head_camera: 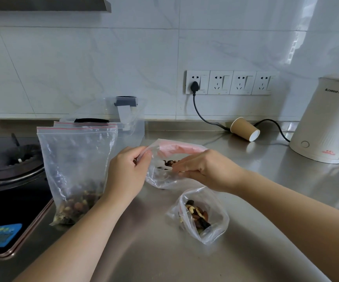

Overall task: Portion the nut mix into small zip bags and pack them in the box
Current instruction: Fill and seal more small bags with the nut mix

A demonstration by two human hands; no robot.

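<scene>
A large clear zip bag (73,165) stands at the left of the steel counter with nut mix in its bottom. My left hand (127,171) pinches the left rim of a small zip bag (160,180) with a pink-red strip, holding its mouth wide. My right hand (203,169) has its fingers at the bag's mouth with nuts at the fingertips. A second small zip bag (201,214) with nuts inside lies open on the counter nearer to me. A clear plastic box (132,127) stands behind the large bag by the wall.
A gas hob (12,171) fills the left edge. A paper cup (244,129) lies on its side by the wall. A white kettle (325,123) stands at the right, its black cord (203,117) running to the wall sockets.
</scene>
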